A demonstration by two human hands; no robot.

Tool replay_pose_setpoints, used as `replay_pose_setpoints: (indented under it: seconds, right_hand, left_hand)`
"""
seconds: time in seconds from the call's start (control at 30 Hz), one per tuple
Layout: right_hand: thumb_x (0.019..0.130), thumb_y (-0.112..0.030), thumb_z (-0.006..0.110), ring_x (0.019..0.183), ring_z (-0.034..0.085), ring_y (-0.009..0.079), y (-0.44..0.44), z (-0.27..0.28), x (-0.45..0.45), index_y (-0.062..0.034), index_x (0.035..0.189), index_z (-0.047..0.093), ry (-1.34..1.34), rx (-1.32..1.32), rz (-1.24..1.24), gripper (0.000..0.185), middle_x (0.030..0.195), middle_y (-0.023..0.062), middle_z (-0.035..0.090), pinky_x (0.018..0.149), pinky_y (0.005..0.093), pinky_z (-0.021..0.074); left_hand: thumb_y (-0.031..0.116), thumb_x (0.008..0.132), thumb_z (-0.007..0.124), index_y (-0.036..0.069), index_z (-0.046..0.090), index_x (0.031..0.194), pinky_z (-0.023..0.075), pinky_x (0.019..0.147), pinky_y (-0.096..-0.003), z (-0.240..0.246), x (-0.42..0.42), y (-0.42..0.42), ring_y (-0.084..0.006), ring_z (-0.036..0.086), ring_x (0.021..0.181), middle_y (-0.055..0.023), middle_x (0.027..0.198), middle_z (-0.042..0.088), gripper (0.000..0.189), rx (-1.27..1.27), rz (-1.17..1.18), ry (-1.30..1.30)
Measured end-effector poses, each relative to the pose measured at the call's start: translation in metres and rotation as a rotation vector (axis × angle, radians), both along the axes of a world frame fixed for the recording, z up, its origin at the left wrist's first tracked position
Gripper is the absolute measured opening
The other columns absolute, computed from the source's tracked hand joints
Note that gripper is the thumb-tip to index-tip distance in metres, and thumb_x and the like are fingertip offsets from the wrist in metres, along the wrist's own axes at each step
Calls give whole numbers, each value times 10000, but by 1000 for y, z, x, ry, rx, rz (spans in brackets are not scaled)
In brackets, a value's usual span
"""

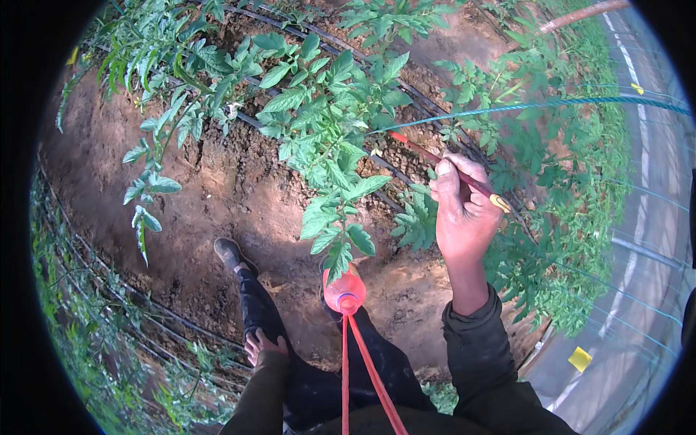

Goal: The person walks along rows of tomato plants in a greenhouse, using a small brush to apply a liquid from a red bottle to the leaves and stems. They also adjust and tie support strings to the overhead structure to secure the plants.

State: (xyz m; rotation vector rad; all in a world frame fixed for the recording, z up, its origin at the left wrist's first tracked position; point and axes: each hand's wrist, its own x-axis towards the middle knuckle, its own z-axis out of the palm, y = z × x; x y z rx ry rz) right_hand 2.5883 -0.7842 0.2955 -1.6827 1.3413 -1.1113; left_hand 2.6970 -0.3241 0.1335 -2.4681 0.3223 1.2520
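My right hand [466,204] is closed on a thin dark red stick [421,152] with a bright red tip, which looks like a brush. A yellow piece is at its near end. The tip points at the leaves of a tomato plant [331,141], near the lower end of a blue-green twine [489,109]. My left hand [263,346] rests on my left thigh, its fingers partly spread. A pink-red plastic bottle [346,288] hangs in front of me from red straps [346,375], with a leaf over its far part.
Black drip irrigation hoses [394,171] run along the soil between plants. More tomato plants grow at the upper left [201,65], right [571,157] and lower left [114,353]. At the right stand a pale greenhouse sheet [652,217] and a yellow card [579,359]. Bare soil [163,217] surrounds my shoe.
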Motion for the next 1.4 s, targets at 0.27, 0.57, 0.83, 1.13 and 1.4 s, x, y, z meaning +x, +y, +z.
replay_pose_setpoints:
  seconds: [0.27, 0.57, 0.83, 1.13, 1.4]
  right_hand:
    - [1002, 17, 734, 791, 670, 72, 9, 14, 17, 53, 1103, 734, 7, 54, -57, 108, 955, 61, 735, 694, 234, 560]
    - [1027, -140, 757, 749, 719, 126, 9, 8, 15, 27, 1142, 732, 222, -21, -55, 204, 951, 86, 733, 650, 269, 615]
    - [990, 9, 742, 808, 674, 74, 18, 24, 30, 59, 1109, 726, 139, 108, -138, 130, 966, 74, 747, 701, 237, 562]
    - [998, 0, 737, 805, 681, 90, 26, 32, 37, 54, 1129, 728, 119, 162, -167, 141, 965, 83, 736, 715, 234, 560]
    - [1051, -57, 655, 795, 675, 112, 65, 98, 34, 40, 1154, 701, 240, 16, -211, 148, 954, 81, 707, 708, 248, 543]
  left_hand:
    - [454, 879, 733, 112, 599, 1457, 472, 1108, -577, -7, 44, -2, -410, 468, 1422, -177, 1527, 500, 685, -82, -68, -91]
    - [423, 862, 721, 120, 681, 1356, 478, 1102, -552, -15, 74, -8, -401, 521, 1379, -170, 1453, 570, 581, -115, -77, -114]
    - [412, 865, 719, 120, 688, 1332, 479, 1096, -558, -12, 86, -8, -396, 530, 1372, -150, 1458, 573, 552, -108, -75, -107]
    - [422, 887, 688, 121, 678, 1323, 477, 1104, -550, -12, 94, -7, -399, 535, 1363, -157, 1439, 581, 530, -100, -60, -89]
    - [416, 894, 683, 121, 682, 1332, 474, 1119, -537, -9, 100, -4, -391, 522, 1382, -155, 1458, 570, 529, -110, -2, -74]
